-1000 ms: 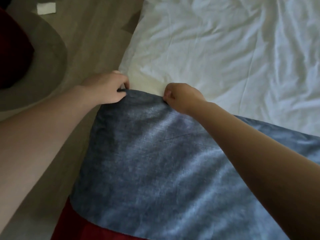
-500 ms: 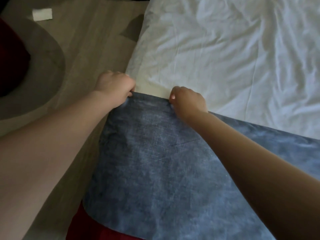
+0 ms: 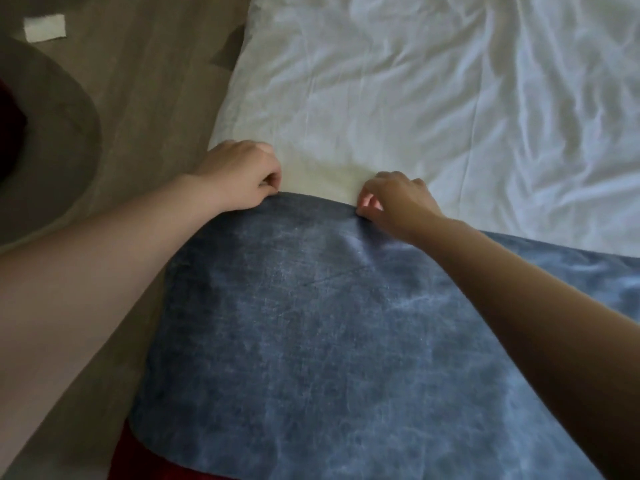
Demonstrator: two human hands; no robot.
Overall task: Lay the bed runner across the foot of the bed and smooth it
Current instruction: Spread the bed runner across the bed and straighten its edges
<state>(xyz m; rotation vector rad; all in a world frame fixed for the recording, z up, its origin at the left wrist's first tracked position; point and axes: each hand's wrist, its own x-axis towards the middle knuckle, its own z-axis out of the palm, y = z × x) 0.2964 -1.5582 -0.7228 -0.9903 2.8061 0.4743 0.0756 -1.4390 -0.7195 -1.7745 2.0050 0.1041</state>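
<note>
We are pinching the far edge of the blue bed runner [image 3: 329,341] with both hands. Our left hand [image 3: 239,174] is curling its fingers [image 3: 270,178] tight on the runner's corner at the side of the bed [image 3: 415,98]. Our right hand [image 3: 394,199], near it, is nipping the same edge between thumb and bent fingers [image 3: 372,202]. The runner is lying across the near part of the bed, over the wrinkled white sheet. A white scrap [image 3: 45,27] is lying on the floor [image 3: 145,81], well apart.
</note>
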